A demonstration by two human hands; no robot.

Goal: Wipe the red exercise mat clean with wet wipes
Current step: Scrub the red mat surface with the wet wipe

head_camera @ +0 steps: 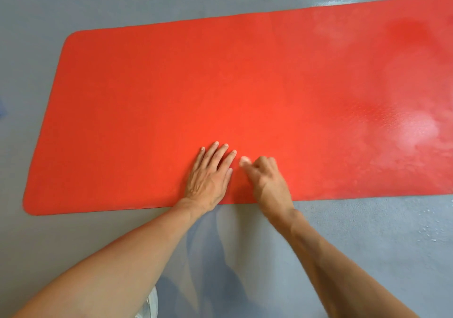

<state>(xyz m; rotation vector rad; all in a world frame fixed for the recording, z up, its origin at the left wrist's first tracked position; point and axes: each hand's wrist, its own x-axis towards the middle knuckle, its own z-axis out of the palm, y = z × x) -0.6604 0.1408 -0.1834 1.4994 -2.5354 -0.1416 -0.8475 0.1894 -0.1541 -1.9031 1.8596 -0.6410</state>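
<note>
Red exercise mat (171, 97): lying flat on grey floor (36, 11), spanning frame from left to right edge.
Left hand (208, 178): fingers straight, pressing flat on near mat edge, lower centre; likely pinning mat against sliding.
Right hand (264, 178): fingers curling round small white wet wipe (245, 162), just beside left hand; rubbing surface, apparently.
Right of frame: mat showing wet, glossy sheen.
</note>
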